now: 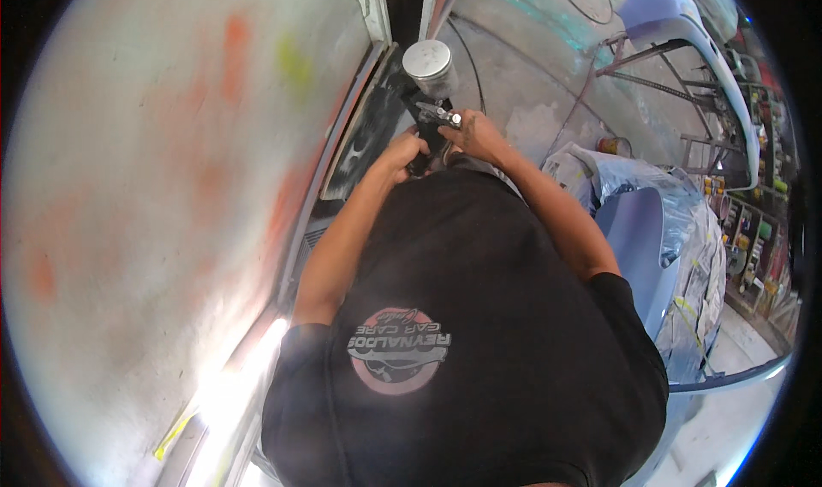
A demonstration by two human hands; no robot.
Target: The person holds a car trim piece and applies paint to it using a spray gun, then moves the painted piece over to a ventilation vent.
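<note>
One spray gun (440,113), silver cup (431,69) uppermost, is before our black shirt (505,316), grasped in our right hand (481,136); our left hand (401,155) curls close by, and we cannot tell what it holds.

Right hand (481,136) here has hold of a spray gun (435,111) by the knobs, silver cup (434,69) sitting just past the fingers. Left hand (401,155) is curled right beside it, can't tell on what. Wall (145,187) left of the hands is all orange and green smudges. Off to their right: a blue panel (659,9) up on a stand (651,53), plus some crumpled plastic (632,175).
</note>
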